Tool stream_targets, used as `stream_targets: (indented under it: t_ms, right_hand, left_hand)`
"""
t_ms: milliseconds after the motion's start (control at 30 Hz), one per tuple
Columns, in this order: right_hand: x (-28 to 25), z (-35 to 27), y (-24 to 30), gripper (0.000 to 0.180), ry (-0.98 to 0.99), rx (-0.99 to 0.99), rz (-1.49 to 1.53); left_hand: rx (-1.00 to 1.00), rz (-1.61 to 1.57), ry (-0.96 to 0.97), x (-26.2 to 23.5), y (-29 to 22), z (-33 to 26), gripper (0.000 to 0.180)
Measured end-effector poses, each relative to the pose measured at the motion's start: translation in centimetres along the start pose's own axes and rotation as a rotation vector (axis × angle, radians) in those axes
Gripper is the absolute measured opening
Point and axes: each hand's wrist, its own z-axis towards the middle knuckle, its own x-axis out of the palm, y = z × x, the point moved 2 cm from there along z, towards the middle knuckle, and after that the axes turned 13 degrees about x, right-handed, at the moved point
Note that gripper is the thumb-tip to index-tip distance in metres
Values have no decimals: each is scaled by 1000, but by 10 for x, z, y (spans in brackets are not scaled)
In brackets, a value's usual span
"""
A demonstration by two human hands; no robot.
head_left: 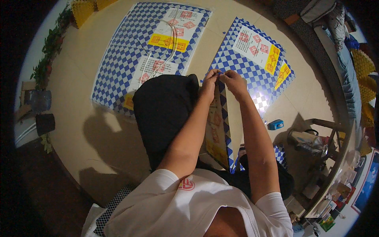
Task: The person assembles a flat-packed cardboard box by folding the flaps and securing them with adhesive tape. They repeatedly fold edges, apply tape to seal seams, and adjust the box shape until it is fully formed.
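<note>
Between my forearms stands a blue-and-white checkered sheet or bag (228, 138) with a yellow printed patch, seen nearly edge-on. My left hand (209, 83) pinches its upper end. Close beside it, my right hand (235, 83) is closed on the same end, the fingertips of both hands almost meeting. Whatever small detail lies between the fingers is too small to make out. Just beyond the hands, a loose pile of checkered printed sheets (228, 55) with white and yellow label areas lies on the floor.
A large plastic-wrapped checkered stack (114, 75) lies at the far left, with a pale cord (175, 37) across it. Right of my arm are a small blue object (276, 125), a shiny metal vessel (304, 139) and a wooden frame (324, 123). My dark-clothed knee (166, 110) rises at left.
</note>
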Motion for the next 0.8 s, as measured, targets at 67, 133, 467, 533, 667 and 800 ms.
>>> stream_targets:
  t_ms: [67, 133, 467, 533, 667, 800]
  right_hand:
    - [1, 5, 0, 28, -41, -48, -112]
    - [-3, 15, -4, 29, -105, -51, -224]
    - [-3, 19, -18, 23, 40, -113, 181]
    - [1, 16, -15, 23, 80, -49, 297]
    - [-5, 14, -4, 26, -32, -206, -55]
    - [-20, 5, 11, 27, -68, -322, -379]
  left_hand:
    - [30, 26, 14, -6, 3, 0, 24]
    - [17, 29, 30, -2, 2, -7, 30]
    - [18, 197, 135, -17, 27, -14, 53]
    - [62, 251, 101, -22, 33, -13, 53]
    - [37, 277, 139, -17, 25, -10, 45]
    - [-24, 305, 237, 3, -15, -11, 40]
